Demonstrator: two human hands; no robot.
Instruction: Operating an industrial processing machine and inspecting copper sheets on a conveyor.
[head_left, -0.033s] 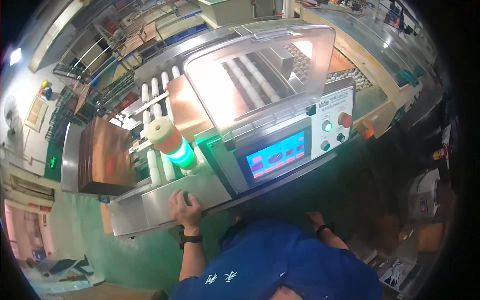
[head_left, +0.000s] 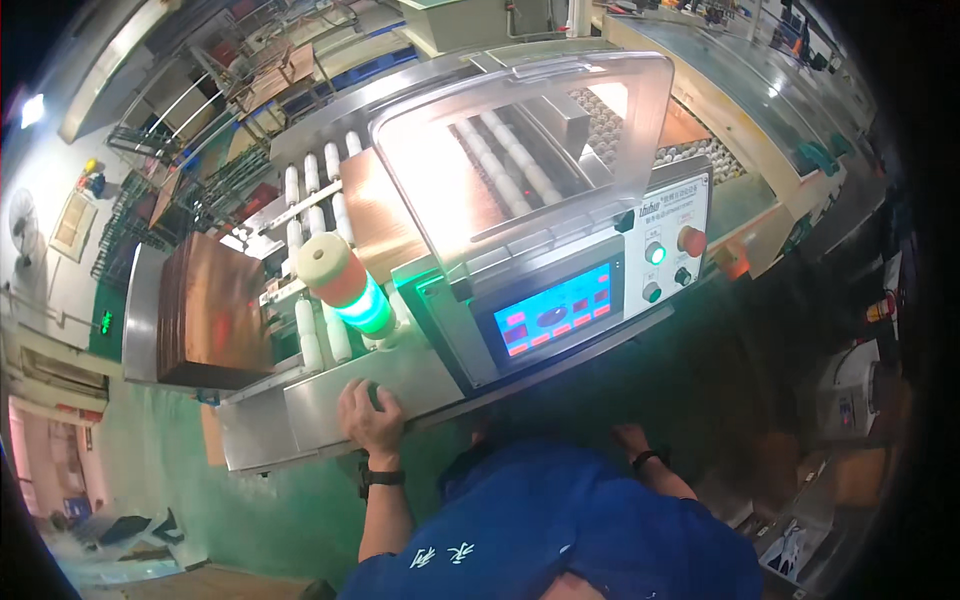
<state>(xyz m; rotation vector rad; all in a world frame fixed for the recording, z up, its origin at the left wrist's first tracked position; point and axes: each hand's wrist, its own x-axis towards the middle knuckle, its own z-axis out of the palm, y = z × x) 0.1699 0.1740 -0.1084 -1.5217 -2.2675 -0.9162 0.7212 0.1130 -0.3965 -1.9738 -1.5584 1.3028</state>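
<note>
Hand, left (head_left: 371,418): lower left of centre, palm down, fingers bent on metal ledge (head_left: 320,402); grip unclear. Hand, right (head_left: 630,437): lower right of centre, grip unclear.

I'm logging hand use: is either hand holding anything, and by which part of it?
Nothing is visibly held: the left hand rests on the metal ledge; the right hand shows nothing in it.

The left hand (head_left: 370,420) partly hides a dark round thing (head_left: 375,396) whose kind cannot be told, and the right hand (head_left: 631,438) is too small and dim to show its hold. Glare at the clear cover (head_left: 645,122) washes out part of the copper-coloured sheet (head_left: 378,205). The screen's icons (head_left: 552,316) are blurred, and the lower edge cuts off the blue shirt (head_left: 590,500).
</note>
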